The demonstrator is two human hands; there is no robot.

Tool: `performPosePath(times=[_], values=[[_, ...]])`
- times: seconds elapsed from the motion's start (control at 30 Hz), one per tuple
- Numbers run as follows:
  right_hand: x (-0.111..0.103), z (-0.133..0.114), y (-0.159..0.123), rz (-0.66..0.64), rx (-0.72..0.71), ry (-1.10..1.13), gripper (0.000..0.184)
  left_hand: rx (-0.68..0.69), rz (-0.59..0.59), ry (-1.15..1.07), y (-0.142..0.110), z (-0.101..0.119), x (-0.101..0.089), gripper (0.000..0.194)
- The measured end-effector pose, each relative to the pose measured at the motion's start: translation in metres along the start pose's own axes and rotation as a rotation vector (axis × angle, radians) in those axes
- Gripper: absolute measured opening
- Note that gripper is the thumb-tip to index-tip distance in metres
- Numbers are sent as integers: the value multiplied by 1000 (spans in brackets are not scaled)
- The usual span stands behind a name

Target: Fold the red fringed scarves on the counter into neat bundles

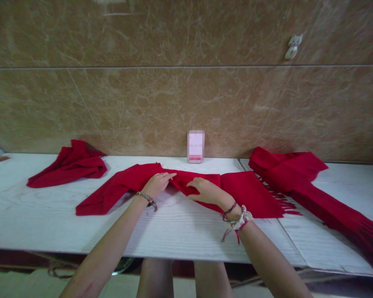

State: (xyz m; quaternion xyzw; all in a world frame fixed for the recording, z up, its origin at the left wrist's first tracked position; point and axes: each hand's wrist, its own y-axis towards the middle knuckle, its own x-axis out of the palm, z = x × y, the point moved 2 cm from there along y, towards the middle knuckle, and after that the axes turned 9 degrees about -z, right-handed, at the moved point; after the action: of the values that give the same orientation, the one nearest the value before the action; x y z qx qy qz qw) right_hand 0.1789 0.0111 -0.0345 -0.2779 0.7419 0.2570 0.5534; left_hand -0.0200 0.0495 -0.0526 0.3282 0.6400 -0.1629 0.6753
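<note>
A red scarf (245, 192) with a fringe at its right end lies across the white table in front of me. Its left part is folded and bunched, while the right part lies flatter. My left hand (157, 185) is closed on the scarf near its middle, with the index finger stretched along the cloth; the thumb side is partly hidden. Just to the right, my right hand (206, 191) rests over the same scarf, fingers curved and thumb apart from them. Red cloth shows in that gap.
Another red cloth (70, 165) lies crumpled at the back left. A second fringed red scarf (311, 194) stretches along the right side. A phone (195, 147) leans against the tiled wall (143, 107). A white cat-shaped hook (294, 46) is on the wall. The table's front edge is near my legs.
</note>
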Motion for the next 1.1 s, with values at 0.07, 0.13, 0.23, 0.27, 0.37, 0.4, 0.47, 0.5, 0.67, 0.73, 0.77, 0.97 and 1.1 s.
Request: performPosePath(times=[0.07,0.13,0.23,0.27,0.37,0.4,0.47,0.5,0.67,0.73,0.77,0.97,1.1], values=[[9,-7,-1,-86,56,-66,46,-32,81,-15,-1,-6,1,38],[15,-6,-1,-65,126,-84,43,-53,136,-5,-2,-8,2,36],[13,8,1,51,194,38,45,-39,191,20,-1,-6,2,34],[11,15,1,95,213,108,46,-27,209,27,-1,-4,2,35],[5,34,2,203,270,373,41,24,233,30,1,6,0,34],[3,40,2,213,293,487,39,45,221,29,2,11,0,34],[3,46,1,178,326,759,36,73,166,26,4,22,2,39],[4,47,1,142,329,899,36,73,132,23,6,27,3,45],[2,43,-3,23,321,1277,32,5,9,-24,21,33,10,52],[2,43,-4,22,357,1294,29,-6,-31,-111,26,26,11,49],[1,44,-4,36,378,1286,29,-14,-54,-173,29,21,10,48],[-6,44,-10,29,254,1030,62,-58,-125,-455,38,2,6,45],[-8,36,-13,-84,90,694,84,-93,-86,-422,37,5,9,38]])
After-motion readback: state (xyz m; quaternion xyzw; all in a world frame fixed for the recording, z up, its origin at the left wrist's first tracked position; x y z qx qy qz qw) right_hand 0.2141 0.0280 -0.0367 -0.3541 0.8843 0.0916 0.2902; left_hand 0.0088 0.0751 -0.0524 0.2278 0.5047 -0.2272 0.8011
